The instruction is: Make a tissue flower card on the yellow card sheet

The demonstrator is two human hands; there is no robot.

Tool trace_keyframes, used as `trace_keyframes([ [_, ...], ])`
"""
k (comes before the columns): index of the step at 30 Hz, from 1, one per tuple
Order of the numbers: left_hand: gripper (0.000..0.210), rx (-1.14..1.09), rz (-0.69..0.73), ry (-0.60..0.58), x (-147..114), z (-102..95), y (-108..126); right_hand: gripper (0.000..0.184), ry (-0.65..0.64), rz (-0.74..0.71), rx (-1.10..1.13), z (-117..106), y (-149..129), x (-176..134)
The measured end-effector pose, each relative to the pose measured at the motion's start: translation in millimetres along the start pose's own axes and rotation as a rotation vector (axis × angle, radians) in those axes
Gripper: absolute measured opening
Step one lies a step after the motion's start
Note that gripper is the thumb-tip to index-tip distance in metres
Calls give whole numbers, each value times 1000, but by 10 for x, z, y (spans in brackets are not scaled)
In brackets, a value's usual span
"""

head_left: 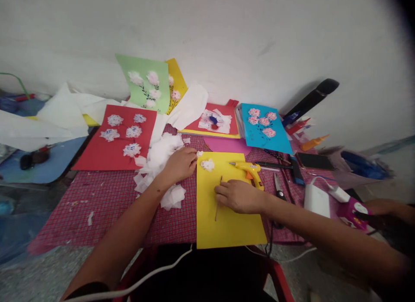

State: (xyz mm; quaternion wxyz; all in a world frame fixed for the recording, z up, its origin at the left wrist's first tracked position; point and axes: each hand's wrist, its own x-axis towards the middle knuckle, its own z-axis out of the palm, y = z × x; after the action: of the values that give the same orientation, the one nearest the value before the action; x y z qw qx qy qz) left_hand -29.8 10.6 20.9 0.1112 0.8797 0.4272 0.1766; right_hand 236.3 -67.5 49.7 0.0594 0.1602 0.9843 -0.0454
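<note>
A yellow sheet of paper [230, 230] lies before me with a crumpled white tissue flower [207, 165] near its upper left corner. My right hand [235, 196] is closed over the sheet, its fingers around a thin stick [216, 212] that slants down onto the paper. Just left of the sheet, my left hand [182, 163] pinches a small white tissue piece [199, 154] at its fingertips. Beneath and beside that hand spreads a pile of white tissue squares [162, 152]. A yellow glue gun [248, 168] rests on the sheet's right edge, its nozzle pointing left.
Finished-looking flower cards stand behind: red [97, 150], green [125, 68] and blue [282, 139]. Scissors [279, 187], a dark phone [314, 161] and a white power box [316, 200] lie right. Another person's hand [378, 206] is beside a purple box [352, 213].
</note>
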Motion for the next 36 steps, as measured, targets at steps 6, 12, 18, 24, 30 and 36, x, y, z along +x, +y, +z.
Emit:
trace_keyframes([
  [6,28,1,29,-30,-6,8,-17,9,571,600,365,-387,299,120],
  [12,25,36,20,-65,-9,-19,-1,17,708,895,682,-659,847,806],
  [18,23,52,13,-76,-8,-9,-8,7,574,861,732,-555,1032,1201],
  [24,24,62,1,-84,-11,-9,2,12,526,754,683,-401,1066,1223],
  [30,23,87,14,-66,-13,7,-8,6,553,712,807,-284,1086,1211],
  [36,20,104,29,-59,-8,34,-33,11,570,717,985,-257,1104,1145],
])
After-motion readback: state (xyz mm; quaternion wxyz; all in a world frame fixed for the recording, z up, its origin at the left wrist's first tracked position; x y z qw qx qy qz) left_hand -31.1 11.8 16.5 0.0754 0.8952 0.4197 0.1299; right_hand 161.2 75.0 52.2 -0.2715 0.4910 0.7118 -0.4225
